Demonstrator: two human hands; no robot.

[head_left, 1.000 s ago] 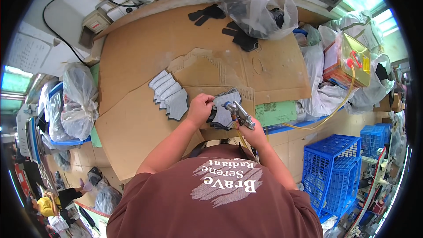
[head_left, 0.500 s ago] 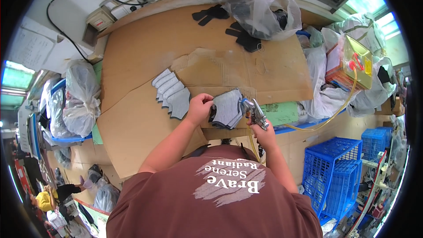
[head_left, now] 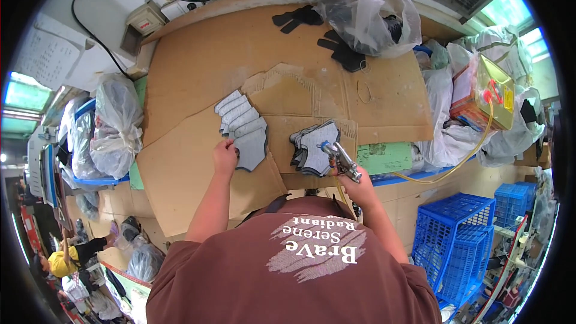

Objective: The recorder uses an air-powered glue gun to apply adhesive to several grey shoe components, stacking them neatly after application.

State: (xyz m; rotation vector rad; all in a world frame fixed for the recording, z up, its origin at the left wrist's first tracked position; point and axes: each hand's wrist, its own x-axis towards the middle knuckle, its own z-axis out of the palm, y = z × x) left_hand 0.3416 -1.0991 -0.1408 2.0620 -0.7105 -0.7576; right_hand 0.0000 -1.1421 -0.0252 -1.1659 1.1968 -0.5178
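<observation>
My left hand (head_left: 225, 157) pinches the edge of a grey fabric piece (head_left: 252, 149). This piece lies at the near end of a row of overlapping grey pieces (head_left: 236, 111) with dark edges. My right hand (head_left: 354, 183) is wrapped round a metal spray gun (head_left: 342, 159) with a blue tip. The gun's tip is close over a fanned pile of similar grey fabric pieces (head_left: 312, 145), dark ones showing at its left side. Brown cardboard (head_left: 198, 78) lies under both groups.
Black fabric pieces (head_left: 344, 54) and a clear plastic bag (head_left: 384, 21) are at the far side. To the right, a yellow hose (head_left: 462, 167) runs to a metal can (head_left: 480, 93). Blue crates (head_left: 453, 234) stand at right, bagged goods (head_left: 114, 132) at left. Another person (head_left: 63, 261) is far left.
My left hand has moved left from the pile to the row, where another grey piece now lies. My right hand stays by the pile with the spray gun.
</observation>
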